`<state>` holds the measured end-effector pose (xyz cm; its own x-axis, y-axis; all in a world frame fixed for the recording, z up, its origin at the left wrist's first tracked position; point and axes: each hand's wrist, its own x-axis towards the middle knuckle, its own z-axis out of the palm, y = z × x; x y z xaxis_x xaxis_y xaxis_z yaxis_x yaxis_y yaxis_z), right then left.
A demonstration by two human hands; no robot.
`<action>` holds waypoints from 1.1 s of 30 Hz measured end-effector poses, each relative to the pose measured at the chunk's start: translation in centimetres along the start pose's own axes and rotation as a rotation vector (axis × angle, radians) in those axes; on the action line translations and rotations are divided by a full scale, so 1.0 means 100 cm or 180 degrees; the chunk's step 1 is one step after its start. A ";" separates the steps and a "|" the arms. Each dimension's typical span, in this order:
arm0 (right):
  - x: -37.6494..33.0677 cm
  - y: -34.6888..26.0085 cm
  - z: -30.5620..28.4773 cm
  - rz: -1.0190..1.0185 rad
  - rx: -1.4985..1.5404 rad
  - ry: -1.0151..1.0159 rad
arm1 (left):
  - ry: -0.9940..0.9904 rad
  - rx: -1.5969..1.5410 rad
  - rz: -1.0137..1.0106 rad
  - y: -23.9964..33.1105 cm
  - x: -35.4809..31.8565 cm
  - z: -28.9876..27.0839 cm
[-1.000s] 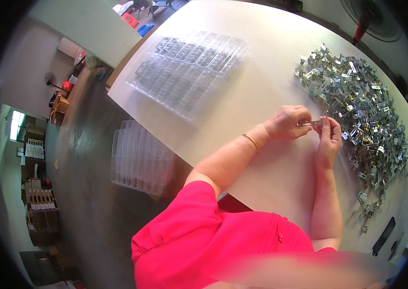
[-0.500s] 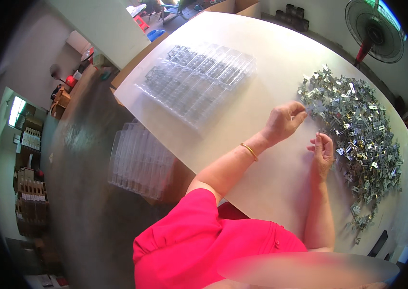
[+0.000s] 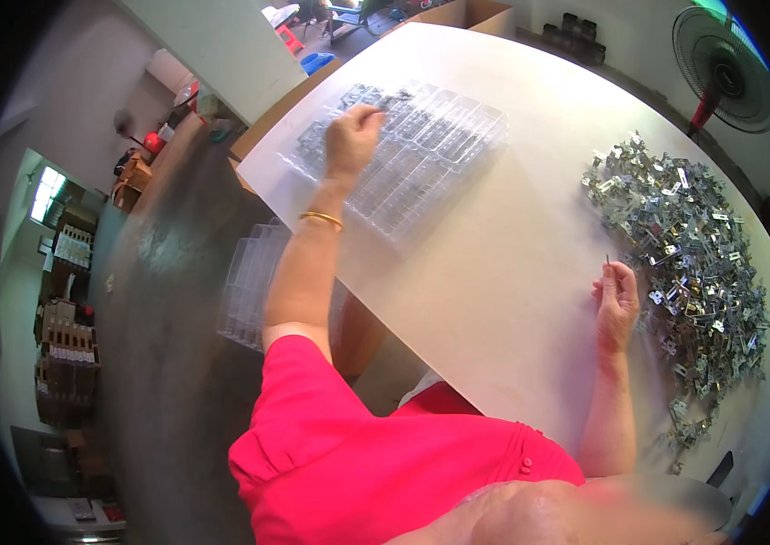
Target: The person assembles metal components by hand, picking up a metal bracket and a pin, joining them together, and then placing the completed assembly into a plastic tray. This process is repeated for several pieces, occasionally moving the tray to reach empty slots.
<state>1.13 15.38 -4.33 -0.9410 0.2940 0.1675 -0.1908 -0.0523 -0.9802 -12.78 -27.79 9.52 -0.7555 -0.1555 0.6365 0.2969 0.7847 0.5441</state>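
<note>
My left hand (image 3: 353,143), with a gold bangle on the wrist, reaches over the far left part of a clear plastic tray (image 3: 468,163). Its fingertips are pinched together above the tray's compartments; whatever is between them is too small to make out. Small grey metal parts fill several compartments on the tray's left side. Beside the near left edge of a large heap of small metal parts (image 3: 689,263), my right hand (image 3: 617,309) is closed, thumb against fingers. A thin small metal part (image 3: 608,261) sticks up from its fingertips.
All this lies on a pale table (image 3: 485,300). Below its left edge stands a stack of clear trays (image 3: 253,291). A black fan (image 3: 725,77) is beyond the far right edge, and an open cardboard box (image 3: 485,16) stands behind the table.
My left hand has swung from the heap's edge leftward and away to the tray. My right hand stays beside the heap, still pinching. The whole view has shifted slightly.
</note>
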 end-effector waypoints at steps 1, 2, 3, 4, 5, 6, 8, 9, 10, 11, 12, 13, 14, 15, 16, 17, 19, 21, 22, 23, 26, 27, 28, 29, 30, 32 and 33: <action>-0.001 0.000 0.000 0.0063 -0.0026 -0.0011 | 0.0020 0.0251 -0.0122 -0.020 0.004 -0.013; -0.001 -0.001 0.000 0.0126 -0.0052 -0.0028 | 0.0043 0.0506 -0.0247 -0.040 0.007 -0.026; -0.001 -0.002 0.001 0.0131 -0.0045 -0.0038 | 0.0046 0.0517 -0.0251 -0.058 0.010 -0.038; -0.001 -0.002 0.002 0.0110 -0.0089 -0.0065 | 0.0003 0.0769 -0.0428 -0.076 0.011 -0.048; -0.001 -0.002 0.003 0.0087 -0.0140 -0.0087 | -0.0043 0.1012 -0.0604 -0.091 0.012 -0.055; -0.001 -0.002 0.003 0.0090 -0.0147 -0.0084 | -0.0049 0.1007 -0.0607 -0.102 0.012 -0.059; -0.001 0.000 0.003 0.0083 -0.0136 -0.0069 | -0.0221 0.1290 -0.0777 -0.120 0.012 -0.064; -0.001 0.000 0.003 0.0087 -0.0142 -0.0067 | -0.0227 0.1287 -0.0781 -0.125 0.012 -0.065; -0.001 0.000 0.003 0.0068 -0.0150 -0.0079 | -0.0339 0.1484 -0.0910 -0.131 0.013 -0.065; -0.001 0.000 0.002 0.0049 -0.0158 -0.0091 | -0.0452 0.1682 -0.1038 -0.136 0.013 -0.065; -0.001 0.001 0.002 0.0056 -0.0162 -0.0085 | -0.0461 0.1680 -0.1038 -0.139 0.014 -0.064; -0.001 0.001 0.001 0.0058 -0.0174 -0.0111 | -0.0539 0.1709 -0.1089 -0.141 0.015 -0.064; -0.001 0.002 0.001 0.0060 -0.0184 -0.0137 | -0.0616 0.1738 -0.1140 -0.144 0.016 -0.064; -0.001 0.002 0.000 0.0064 -0.0186 -0.0130 | -0.0624 0.1736 -0.1136 -0.146 0.017 -0.063; -0.001 0.002 0.000 0.0061 -0.0172 -0.0141 | -0.0649 0.1749 -0.1112 -0.147 0.018 -0.062; -0.001 0.002 0.000 0.0057 -0.0157 -0.0151 | -0.0674 0.1762 -0.1086 -0.149 0.019 -0.060; -0.002 0.001 0.001 0.0083 -0.0167 -0.0143 | -0.0700 0.1687 -0.1056 -0.148 0.021 -0.058; -0.002 0.000 0.001 0.0107 -0.0178 -0.0128 | -0.0731 0.1608 -0.1021 -0.145 0.023 -0.055; -0.002 0.000 0.001 0.0101 -0.0169 -0.0122 | -0.0804 0.1619 -0.1087 -0.143 0.025 -0.053; -0.002 -0.001 0.001 0.0094 -0.0159 -0.0115 | -0.0878 0.1629 -0.1153 -0.141 0.026 -0.050; -0.003 -0.003 0.003 0.0128 -0.0152 -0.0118 | -0.1008 0.1752 -0.1117 -0.147 0.027 -0.053; -0.003 -0.003 0.004 0.0131 -0.0153 -0.0109 | -0.1015 0.1750 -0.1110 -0.147 0.028 -0.052; -0.003 -0.003 0.004 0.0114 -0.0166 -0.0110 | -0.1090 0.1829 -0.1131 -0.147 0.029 -0.051; -0.003 -0.003 0.005 0.0098 -0.0179 -0.0113 | -0.1164 0.1909 -0.1152 -0.147 0.029 -0.050; -0.003 -0.003 0.004 0.0101 -0.0182 -0.0100 | -0.1174 0.1905 -0.1143 -0.146 0.029 -0.049; -0.002 -0.004 0.003 0.0076 -0.0205 -0.0108 | -0.1194 0.2007 -0.1074 -0.144 0.030 -0.046; -0.003 -0.005 0.004 0.0083 -0.0201 -0.0105 | -0.1201 0.2014 -0.1071 -0.145 0.029 -0.047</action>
<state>1.36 14.97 -3.83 -0.9543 0.2617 0.1441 -0.1491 0.0009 -0.9888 -16.57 -42.47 6.04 -0.9251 -0.3195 0.2050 -0.2828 0.9403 0.1894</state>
